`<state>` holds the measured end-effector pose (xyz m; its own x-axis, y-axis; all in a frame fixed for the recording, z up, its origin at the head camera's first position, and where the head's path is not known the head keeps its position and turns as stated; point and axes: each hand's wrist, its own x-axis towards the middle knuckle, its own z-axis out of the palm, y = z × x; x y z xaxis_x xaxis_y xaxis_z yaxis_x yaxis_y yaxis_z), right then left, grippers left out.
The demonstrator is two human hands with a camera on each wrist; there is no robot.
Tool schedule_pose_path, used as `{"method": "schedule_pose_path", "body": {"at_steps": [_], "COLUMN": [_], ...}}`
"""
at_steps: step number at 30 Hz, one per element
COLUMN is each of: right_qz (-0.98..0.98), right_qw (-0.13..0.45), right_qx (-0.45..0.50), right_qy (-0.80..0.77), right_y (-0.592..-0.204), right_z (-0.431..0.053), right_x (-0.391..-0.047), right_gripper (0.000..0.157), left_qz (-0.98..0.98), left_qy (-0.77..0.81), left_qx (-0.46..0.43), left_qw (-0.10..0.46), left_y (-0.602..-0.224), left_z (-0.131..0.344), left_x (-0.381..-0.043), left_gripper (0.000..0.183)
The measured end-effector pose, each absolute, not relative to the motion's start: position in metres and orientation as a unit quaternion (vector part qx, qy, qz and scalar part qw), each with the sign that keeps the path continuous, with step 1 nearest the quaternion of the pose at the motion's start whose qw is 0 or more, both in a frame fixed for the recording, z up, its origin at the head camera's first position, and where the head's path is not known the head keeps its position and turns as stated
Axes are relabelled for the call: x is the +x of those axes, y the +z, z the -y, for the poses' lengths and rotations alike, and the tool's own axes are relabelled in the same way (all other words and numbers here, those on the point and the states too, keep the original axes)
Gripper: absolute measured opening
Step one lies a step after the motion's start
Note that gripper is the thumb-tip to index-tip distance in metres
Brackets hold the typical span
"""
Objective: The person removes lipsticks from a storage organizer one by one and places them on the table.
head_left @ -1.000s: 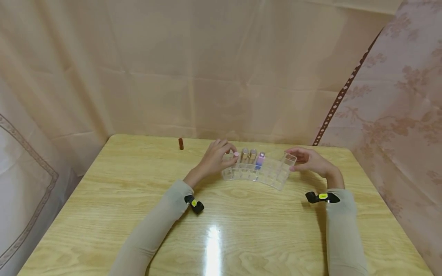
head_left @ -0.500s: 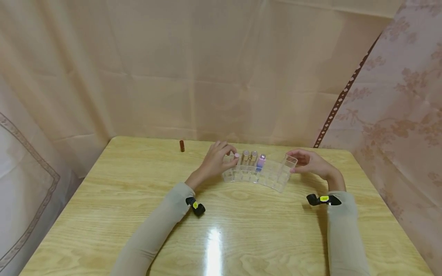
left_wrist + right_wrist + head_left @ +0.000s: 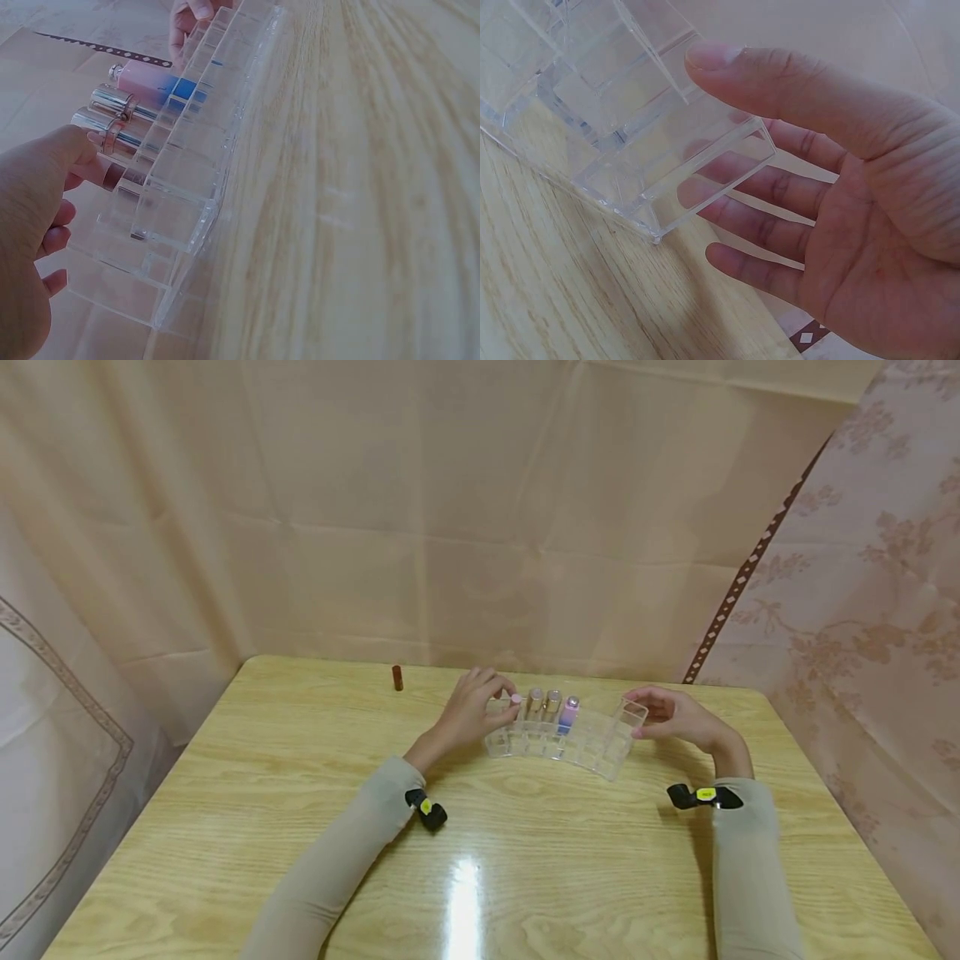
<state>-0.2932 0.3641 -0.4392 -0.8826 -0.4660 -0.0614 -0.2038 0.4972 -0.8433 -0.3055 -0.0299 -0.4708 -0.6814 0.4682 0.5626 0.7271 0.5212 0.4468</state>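
Observation:
A clear stepped lipstick organizer (image 3: 600,747) with many compartments stands on the table, slightly angled. At its left end my left hand (image 3: 471,708) pinches a pink-topped lipstick (image 3: 96,171) between thumb and index finger; its lower part sits inside a back-row compartment. Beside it two shiny gold-toned lipsticks (image 3: 535,700) stand in the same row, then a pink-to-blue tube (image 3: 568,714) with a silvery top. My right hand (image 3: 678,718) holds the organizer's right end, thumb at the near side and fingers behind the clear wall (image 3: 727,165).
A dark red-brown lipstick tube (image 3: 397,677) stands alone near the table's back edge, left of my left hand. The wooden table (image 3: 570,868) meets a beige curtain (image 3: 465,527) at the back. A floral cloth (image 3: 862,610) hangs on the right.

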Motion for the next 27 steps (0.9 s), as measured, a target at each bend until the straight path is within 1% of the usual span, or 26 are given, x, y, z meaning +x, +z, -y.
{"method": "schedule_pose_path", "body": {"at_steps": [9,17,27], "right_qz": [-0.851,-0.853,-0.856], "right_qw": [0.144,0.142,0.141], "right_qx": [-0.198,-0.198,-0.196], "right_qy": [-0.464,-0.462,-0.457], "right_y": [-0.4383,-0.4393,-0.4396], "right_z": [-0.3634,-0.3648,-0.3644], "right_x": [-0.2947,-0.2944,-0.2936], "right_gripper": [0.061,0.060,0.060], "left_qz": [0.855,0.848,0.844], "left_qy": [-0.335,-0.341,-0.370], "left_qx": [-0.347,-0.352,-0.340], "left_qw": [0.191,0.204,0.185], "left_y": [-0.4701,-0.4700,-0.4693], "left_z": [0.0302,0.0293,0.0319], "left_x": [-0.3053,-0.3058,-0.3053], "left_gripper": [0.018,0.019,0.018]}}
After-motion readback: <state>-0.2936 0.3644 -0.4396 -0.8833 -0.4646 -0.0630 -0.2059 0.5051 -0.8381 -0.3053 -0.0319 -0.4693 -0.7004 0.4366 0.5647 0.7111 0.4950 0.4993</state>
